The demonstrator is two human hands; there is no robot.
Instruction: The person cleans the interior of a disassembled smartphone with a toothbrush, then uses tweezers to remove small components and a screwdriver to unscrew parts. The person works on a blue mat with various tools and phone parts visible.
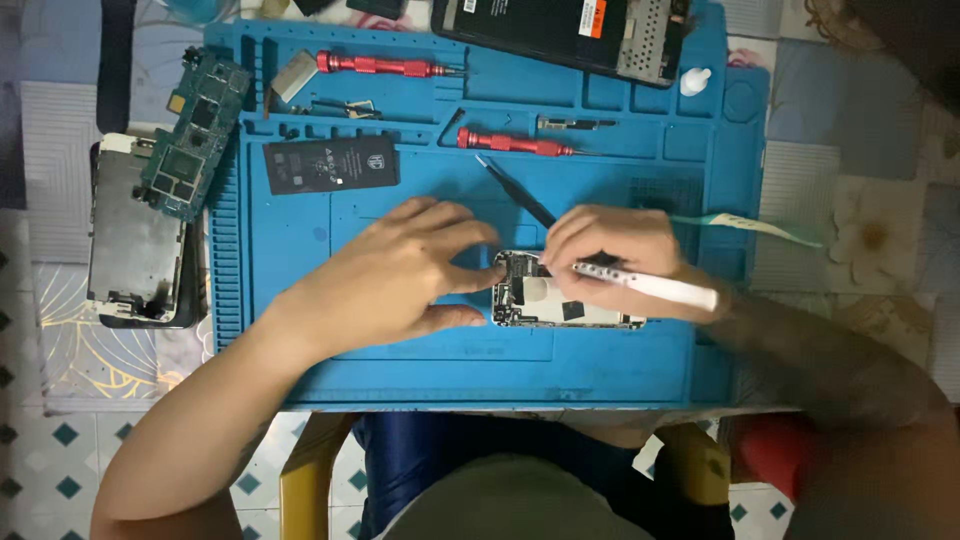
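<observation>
An opened small phone (560, 298) with its insides showing lies on the blue repair mat (480, 350). My left hand (400, 275) holds its left end between thumb and fingers. My right hand (615, 250) rests over the phone's top edge and grips a white pen-shaped tool (660, 287) that points left into the phone. Black tweezers (515, 190) lie on the mat just beyond my right hand.
Two red screwdrivers (385, 66) (515, 143), a black battery (330, 163) and small parts sit in the mat's upper area. A green circuit board (195, 135) and a bare phone frame (135, 235) lie at left. A larger opened device (570, 30) is at the top, a white tape strip (750, 225) at right.
</observation>
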